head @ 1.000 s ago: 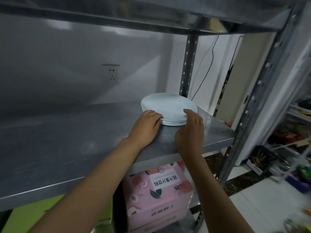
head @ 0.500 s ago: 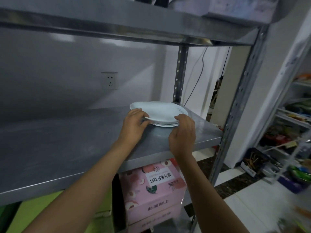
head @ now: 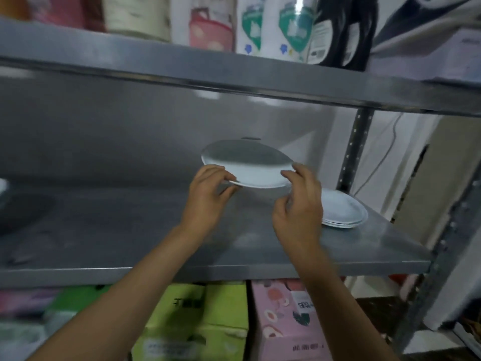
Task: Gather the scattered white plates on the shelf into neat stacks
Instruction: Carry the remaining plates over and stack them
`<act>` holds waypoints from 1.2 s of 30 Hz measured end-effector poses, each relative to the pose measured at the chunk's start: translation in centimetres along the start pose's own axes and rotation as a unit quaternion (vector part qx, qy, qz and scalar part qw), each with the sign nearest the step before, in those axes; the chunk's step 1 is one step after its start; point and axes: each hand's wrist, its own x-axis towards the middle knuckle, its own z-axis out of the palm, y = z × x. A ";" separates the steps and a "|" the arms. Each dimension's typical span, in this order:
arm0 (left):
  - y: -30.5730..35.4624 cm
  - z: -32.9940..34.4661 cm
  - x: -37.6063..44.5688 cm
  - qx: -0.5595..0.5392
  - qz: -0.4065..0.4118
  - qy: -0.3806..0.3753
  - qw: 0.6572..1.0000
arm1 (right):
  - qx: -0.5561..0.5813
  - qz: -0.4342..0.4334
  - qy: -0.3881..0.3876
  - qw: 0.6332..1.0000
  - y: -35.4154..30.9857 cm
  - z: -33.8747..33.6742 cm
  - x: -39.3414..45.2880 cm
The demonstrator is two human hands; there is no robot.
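A white plate (head: 250, 166) hangs tilted in the air above the grey metal shelf (head: 130, 230). My left hand (head: 208, 201) pinches its near left rim. My right hand (head: 299, 212) has thumb and forefinger on its right rim, the other fingers loosely curled. A short stack of white plates (head: 343, 212) rests on the shelf at the right end, just right of my right hand and apart from the lifted plate. A white edge (head: 2, 185) shows at the far left border; it is too cut off to identify.
The upper shelf (head: 234, 71) runs close above, loaded with packaged goods (head: 273, 27). A perforated upright post (head: 354, 149) stands behind the stack. Green boxes (head: 197, 321) and pink boxes (head: 289, 321) sit on the level below. The shelf's right end (head: 416, 259) is near the stack.
Both hands have lifted the top plate off the stack and carried it up and to the left. The remaining stack stays at the right end. The view has tilted upward.
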 end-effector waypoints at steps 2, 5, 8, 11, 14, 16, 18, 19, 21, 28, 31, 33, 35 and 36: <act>-0.8 -3.5 0.3 0.027 -0.003 0.009 1.000 | -0.016 -0.033 -0.054 0.998 -3.2 1.8 0.6; -1.9 -8.5 0.8 0.049 -0.043 0.035 0.997 | -0.015 -0.064 -0.127 0.990 -7.7 4.6 1.1; -3.0 -13.9 0.9 0.077 -0.056 0.047 0.994 | 0.009 -0.103 -0.157 0.982 -12.7 7.5 1.1; -4.0 -19.1 0.5 0.107 -0.053 0.061 0.991 | 0.033 -0.133 -0.152 0.979 -16.9 10.4 0.7; -5.2 -24.6 -0.2 0.131 -0.060 0.081 0.986 | 0.067 -0.144 -0.138 0.978 -21.8 13.2 -0.1; -6.2 -27.9 -0.7 0.144 -0.054 0.091 0.984 | 0.081 -0.158 -0.117 0.977 -25.0 14.7 -0.8; -7.1 -31.4 -1.5 0.158 -0.054 0.098 0.981 | 0.102 -0.176 -0.111 0.973 -28.2 16.1 -1.7; -7.6 -33.2 -1.8 0.168 -0.051 0.100 0.979 | 0.114 -0.182 -0.115 0.970 -29.8 16.8 -2.1; -8.6 -36.7 -2.5 0.191 -0.046 0.094 0.976 | 0.130 -0.191 -0.120 0.965 -32.8 18.2 -2.9; -12.5 -48.7 -5.2 0.269 -0.062 0.073 0.958 | 0.143 -0.263 -0.115 0.947 -42.6 23.4 -5.1; -13.2 -53.0 -6.9 0.288 -0.124 0.097 0.945 | 0.116 -0.301 -0.147 0.935 -45.0 26.1 -5.2; -13.8 -55.7 -7.9 0.299 -0.169 0.116 0.932 | 0.093 -0.314 -0.173 0.929 -46.2 27.7 -5.1; -14.6 -57.5 -8.7 0.305 -0.196 0.106 0.926 | 0.060 -0.324 -0.190 0.925 -47.1 29.0 -5.0; -15.1 -58.2 -9.0 0.309 -0.207 0.094 0.923 | 0.043 -0.329 -0.197 0.923 -47.5 29.7 -4.8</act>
